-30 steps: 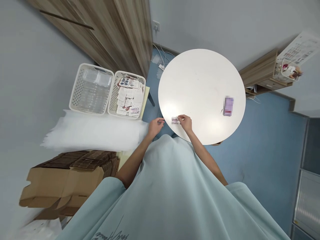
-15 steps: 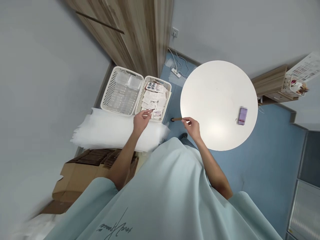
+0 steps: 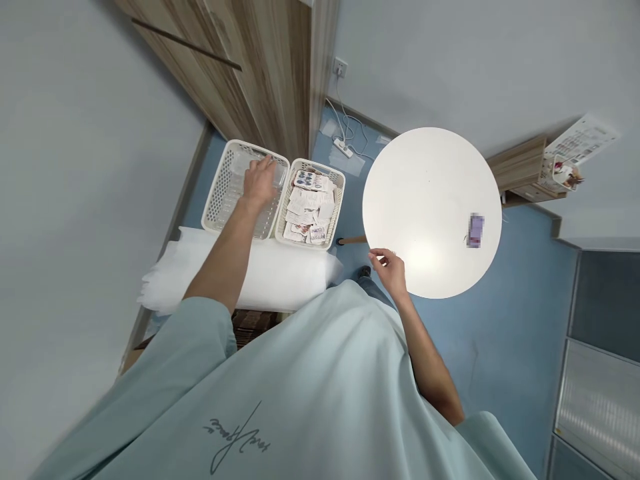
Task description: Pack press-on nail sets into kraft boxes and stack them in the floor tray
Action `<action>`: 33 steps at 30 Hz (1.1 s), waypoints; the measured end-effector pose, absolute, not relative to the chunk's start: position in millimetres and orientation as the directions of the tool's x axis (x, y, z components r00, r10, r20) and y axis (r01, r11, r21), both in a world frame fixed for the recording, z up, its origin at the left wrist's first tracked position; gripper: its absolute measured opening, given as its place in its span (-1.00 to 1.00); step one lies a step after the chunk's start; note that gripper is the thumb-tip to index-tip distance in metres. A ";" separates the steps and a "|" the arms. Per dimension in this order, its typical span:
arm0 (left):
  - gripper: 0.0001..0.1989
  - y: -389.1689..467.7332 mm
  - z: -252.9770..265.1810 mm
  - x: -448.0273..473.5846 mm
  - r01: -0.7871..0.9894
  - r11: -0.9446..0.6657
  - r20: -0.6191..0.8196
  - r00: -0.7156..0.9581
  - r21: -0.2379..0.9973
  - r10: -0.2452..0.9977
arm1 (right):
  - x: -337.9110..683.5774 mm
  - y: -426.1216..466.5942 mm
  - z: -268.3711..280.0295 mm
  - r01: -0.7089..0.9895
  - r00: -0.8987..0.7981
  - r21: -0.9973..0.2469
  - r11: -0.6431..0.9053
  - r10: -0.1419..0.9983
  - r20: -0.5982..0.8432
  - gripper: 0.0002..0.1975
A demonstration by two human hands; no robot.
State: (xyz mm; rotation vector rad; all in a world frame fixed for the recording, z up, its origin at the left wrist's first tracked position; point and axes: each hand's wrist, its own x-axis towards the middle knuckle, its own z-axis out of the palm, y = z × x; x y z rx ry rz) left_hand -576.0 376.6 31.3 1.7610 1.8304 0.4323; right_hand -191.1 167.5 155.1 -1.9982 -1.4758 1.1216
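My left hand point(image 3: 260, 180) is over the left white basket point(image 3: 211, 200), its fingers pointing down and somewhat spread at the clear plastic boxes point(image 3: 231, 190) inside. Whether the fingertips touch a box cannot be seen. At the near left edge of the round white table point(image 3: 430, 180) hovers my right hand point(image 3: 391, 272), thumb and fingertips drawn close together with nothing visible in them. Beside the left basket stands a second white basket point(image 3: 341, 200) filled with printed cards and paper slips point(image 3: 307, 207).
White foam sheets point(image 3: 285, 273) lie stacked before the baskets, with brown cardboard point(image 3: 255, 321) below. A purple blurred item point(image 3: 475, 231) rests on the table. A wooden cabinet point(image 3: 260, 80) rises behind the baskets. A power strip point(image 3: 343, 148) with cables lies on the floor.
My left hand has moved left and away from me, from the front of the card basket to over the plastic boxes. My right hand stays by the table; the view has shifted slightly.
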 end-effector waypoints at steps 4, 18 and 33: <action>-0.36 393.8 36.3 -578.7 0.877 -0.024 -0.213 0.143 0.479 0.967 | -186.0 157.2 153.3 0.579 0.160 -0.715 -0.392 0.914 -0.372 -0.62; -0.26 305.5 100.2 -525.6 0.752 -0.090 -0.006 0.124 0.653 0.992 | -193.1 174.1 159.9 0.522 0.011 -0.795 -0.308 0.935 -0.355 -0.67; -0.38 177.7 153.8 -305.6 0.439 -0.285 0.134 0.343 0.852 0.930 | -94.7 188.3 160.8 0.010 -0.404 -0.855 -0.519 0.780 -0.478 -0.26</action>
